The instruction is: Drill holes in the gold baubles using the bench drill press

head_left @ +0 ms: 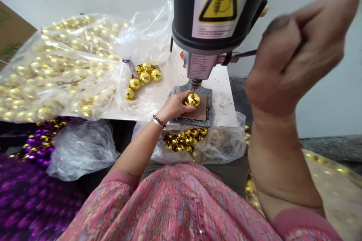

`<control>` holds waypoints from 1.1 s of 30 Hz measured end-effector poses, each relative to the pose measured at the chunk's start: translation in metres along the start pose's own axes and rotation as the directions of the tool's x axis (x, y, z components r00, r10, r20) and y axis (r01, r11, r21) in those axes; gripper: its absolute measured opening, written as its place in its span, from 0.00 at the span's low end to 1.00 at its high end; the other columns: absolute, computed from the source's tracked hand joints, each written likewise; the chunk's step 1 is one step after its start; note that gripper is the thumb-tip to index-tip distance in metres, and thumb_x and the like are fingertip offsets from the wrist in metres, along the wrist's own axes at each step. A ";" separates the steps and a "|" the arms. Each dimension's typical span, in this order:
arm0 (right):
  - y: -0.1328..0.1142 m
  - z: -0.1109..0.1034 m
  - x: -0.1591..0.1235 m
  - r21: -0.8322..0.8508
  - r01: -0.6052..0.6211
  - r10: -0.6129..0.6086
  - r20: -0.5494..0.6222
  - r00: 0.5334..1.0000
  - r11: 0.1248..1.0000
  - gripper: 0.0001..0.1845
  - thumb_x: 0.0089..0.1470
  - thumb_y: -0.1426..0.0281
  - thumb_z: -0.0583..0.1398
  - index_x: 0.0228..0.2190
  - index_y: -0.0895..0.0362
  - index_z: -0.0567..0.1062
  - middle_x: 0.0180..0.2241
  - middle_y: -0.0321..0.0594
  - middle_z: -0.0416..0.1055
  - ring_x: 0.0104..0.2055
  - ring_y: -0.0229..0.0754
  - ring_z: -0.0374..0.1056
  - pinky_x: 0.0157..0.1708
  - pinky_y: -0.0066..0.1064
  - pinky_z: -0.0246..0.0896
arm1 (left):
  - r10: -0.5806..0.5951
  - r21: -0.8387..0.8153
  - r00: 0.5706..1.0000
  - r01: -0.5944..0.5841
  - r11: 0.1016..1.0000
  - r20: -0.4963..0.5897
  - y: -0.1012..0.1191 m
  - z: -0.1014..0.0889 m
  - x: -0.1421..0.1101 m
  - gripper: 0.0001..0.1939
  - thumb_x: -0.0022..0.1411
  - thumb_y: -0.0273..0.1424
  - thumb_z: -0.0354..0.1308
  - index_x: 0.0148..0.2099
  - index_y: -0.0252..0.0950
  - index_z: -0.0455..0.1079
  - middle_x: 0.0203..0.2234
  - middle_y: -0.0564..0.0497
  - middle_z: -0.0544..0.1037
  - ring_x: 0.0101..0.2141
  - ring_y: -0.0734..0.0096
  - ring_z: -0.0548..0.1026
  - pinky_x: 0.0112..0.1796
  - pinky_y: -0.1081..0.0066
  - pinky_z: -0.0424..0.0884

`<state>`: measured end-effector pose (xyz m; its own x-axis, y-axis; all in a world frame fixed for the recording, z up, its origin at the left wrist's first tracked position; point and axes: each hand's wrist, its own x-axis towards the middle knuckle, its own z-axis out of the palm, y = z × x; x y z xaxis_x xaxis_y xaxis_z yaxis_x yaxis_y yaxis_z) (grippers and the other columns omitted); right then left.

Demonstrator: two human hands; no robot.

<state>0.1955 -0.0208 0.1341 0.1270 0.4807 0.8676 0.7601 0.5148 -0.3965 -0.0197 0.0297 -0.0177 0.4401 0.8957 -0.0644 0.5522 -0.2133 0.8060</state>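
Observation:
My left hand (175, 106) pinches a shiny faceted gold ball (192, 99) against a brown pad (201, 108) on a metal base plate (209, 98). The ball sits just below the spindle tip (195, 83) of a black bench-mounted press (209, 19), which carries a yellow warning label. My right hand (296, 49) is raised beside the press, blurred, with its fingers curled. A dark metal rod (244, 54) runs from the press toward that hand. I cannot tell whether the hand grips it.
A large clear bag (65, 67) of gold balls lies on the white board (223, 105), with several loose ones (144, 79) beside it. More gold balls (183, 140) lie in a bag at my lap. Purple beads (39, 143) heap at lower left.

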 end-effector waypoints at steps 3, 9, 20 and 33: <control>0.020 -0.002 -0.036 -0.114 0.273 -0.283 -0.086 0.955 0.955 0.13 0.77 0.65 0.57 0.37 0.56 0.70 0.31 0.31 0.57 0.32 0.28 0.56 0.35 0.28 0.51 | 0.016 -0.016 1.000 -0.016 1.000 -0.002 -0.002 0.001 0.000 0.26 0.58 0.31 0.75 0.59 0.38 0.84 0.42 0.52 0.88 0.43 0.62 0.84 0.45 0.69 0.79; 0.029 0.001 -0.065 -0.181 0.321 -0.343 -0.104 0.934 0.930 0.09 0.75 0.65 0.59 0.40 0.55 0.74 0.32 0.32 0.65 0.32 0.32 0.60 0.33 0.34 0.48 | 0.032 -0.006 0.999 -0.032 0.999 0.015 -0.002 0.002 -0.001 0.21 0.60 0.29 0.74 0.56 0.38 0.84 0.42 0.53 0.87 0.43 0.62 0.84 0.45 0.69 0.77; 0.032 0.019 -0.090 -0.096 0.199 -0.215 -0.206 0.955 0.975 0.06 0.76 0.66 0.57 0.42 0.52 0.72 0.31 0.33 0.64 0.33 0.34 0.61 0.37 0.32 0.54 | 0.019 0.003 1.000 -0.020 1.000 0.016 -0.006 0.002 0.001 0.23 0.59 0.33 0.77 0.57 0.38 0.85 0.45 0.52 0.86 0.44 0.63 0.82 0.50 0.68 0.79; 0.020 0.019 -0.015 -0.018 -0.060 0.056 -0.186 0.981 0.998 0.18 0.77 0.63 0.54 0.32 0.55 0.66 0.29 0.32 0.57 0.34 0.31 0.53 0.41 0.34 0.49 | 0.020 -0.057 1.000 -0.019 0.998 0.019 -0.011 0.007 -0.002 0.33 0.60 0.30 0.75 0.68 0.37 0.81 0.53 0.49 0.89 0.52 0.56 0.85 0.58 0.62 0.81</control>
<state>0.1966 -0.0048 0.1074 0.2856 0.3686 0.8846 0.7622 0.4722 -0.4429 -0.0214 0.0278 -0.0301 0.4645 0.8836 -0.0590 0.5020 -0.2078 0.8395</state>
